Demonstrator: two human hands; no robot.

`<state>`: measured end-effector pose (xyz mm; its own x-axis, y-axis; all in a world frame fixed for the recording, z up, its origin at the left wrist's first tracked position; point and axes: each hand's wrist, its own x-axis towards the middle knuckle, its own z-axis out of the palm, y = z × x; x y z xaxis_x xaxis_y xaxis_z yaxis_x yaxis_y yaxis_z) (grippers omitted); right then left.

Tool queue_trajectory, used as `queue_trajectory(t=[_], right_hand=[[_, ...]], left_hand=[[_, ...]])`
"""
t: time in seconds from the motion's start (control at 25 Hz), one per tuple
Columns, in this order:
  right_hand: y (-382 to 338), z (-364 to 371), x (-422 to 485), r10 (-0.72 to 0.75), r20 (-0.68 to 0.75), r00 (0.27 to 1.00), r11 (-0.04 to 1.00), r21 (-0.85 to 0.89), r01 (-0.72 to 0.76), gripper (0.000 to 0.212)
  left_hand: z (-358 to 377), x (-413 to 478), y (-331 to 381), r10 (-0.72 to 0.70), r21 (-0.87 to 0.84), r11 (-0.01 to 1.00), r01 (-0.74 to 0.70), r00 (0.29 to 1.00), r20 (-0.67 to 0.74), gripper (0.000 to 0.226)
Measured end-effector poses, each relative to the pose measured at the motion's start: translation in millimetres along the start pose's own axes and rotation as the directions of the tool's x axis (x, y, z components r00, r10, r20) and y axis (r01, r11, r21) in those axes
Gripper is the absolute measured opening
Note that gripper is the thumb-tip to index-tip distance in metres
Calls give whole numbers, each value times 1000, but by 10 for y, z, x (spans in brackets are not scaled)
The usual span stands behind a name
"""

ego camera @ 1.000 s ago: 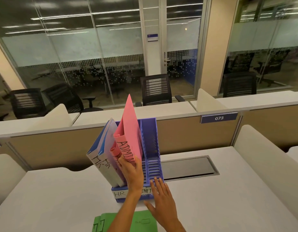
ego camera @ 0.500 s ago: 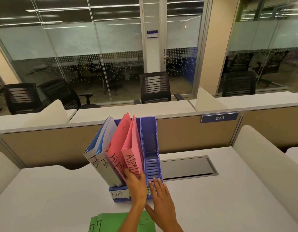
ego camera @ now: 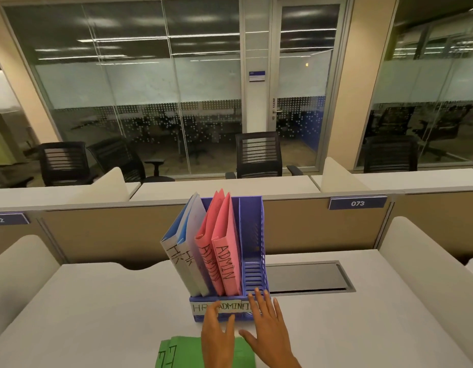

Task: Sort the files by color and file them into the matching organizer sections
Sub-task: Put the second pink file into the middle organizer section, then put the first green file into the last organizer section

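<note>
A blue three-section organizer [ego camera: 252, 235] stands on the desk, its front labelled HR, ADMIN and a partly hidden third word. Two blue files [ego camera: 186, 251] marked HR lean in the left section. Two pink files [ego camera: 224, 258] marked ADMIN stand in the middle section. The right section holds nothing. Green files [ego camera: 177, 353] lie flat at the desk's near edge. My left hand [ego camera: 218, 337] hovers in front of the organizer's base, empty, fingers loosely apart. My right hand [ego camera: 267, 328] rests open by the organizer's front right corner, fingertips touching it.
The white desk [ego camera: 97, 314] has a grey cable hatch [ego camera: 307, 277] just right of the organizer. Beige partitions and white dividers [ego camera: 426, 266] border the desk at the back and on both sides. Black office chairs stand beyond, before glass walls.
My left hand lowered the second pink file fully into the middle section, let go of it, and drew back toward me. My right hand stayed at the organizer's front.
</note>
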<state>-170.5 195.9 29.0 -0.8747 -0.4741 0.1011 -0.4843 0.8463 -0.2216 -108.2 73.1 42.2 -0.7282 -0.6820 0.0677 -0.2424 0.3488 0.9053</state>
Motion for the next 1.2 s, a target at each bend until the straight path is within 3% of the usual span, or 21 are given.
queue_trajectory(t=[0.24,0.68,0.84,1.04,1.2], right_hand=[[-202,-32,-622,19,68,997,993,117,-27,91],[-456,464,-1730,56,257,965,987,130,-92,86],[-709,508,-1942,88,307,948,969,193,-153,82],[-846,518,-2176,250,342,906,867,337,-367,82],[-820,505,-2309,291,373,881,815,387,-432,84]], left_hand=[[-499,-500,-404,87,204,972,-120,982,165,38],[-1253,-1335,-904,-11,254,965,-55,967,253,33],[-1543,-1390,-1067,-70,232,972,19,975,210,36],[-1819,-1299,-1238,-184,115,978,176,981,68,35],[-1861,-1294,-1285,-323,98,944,314,941,101,23]])
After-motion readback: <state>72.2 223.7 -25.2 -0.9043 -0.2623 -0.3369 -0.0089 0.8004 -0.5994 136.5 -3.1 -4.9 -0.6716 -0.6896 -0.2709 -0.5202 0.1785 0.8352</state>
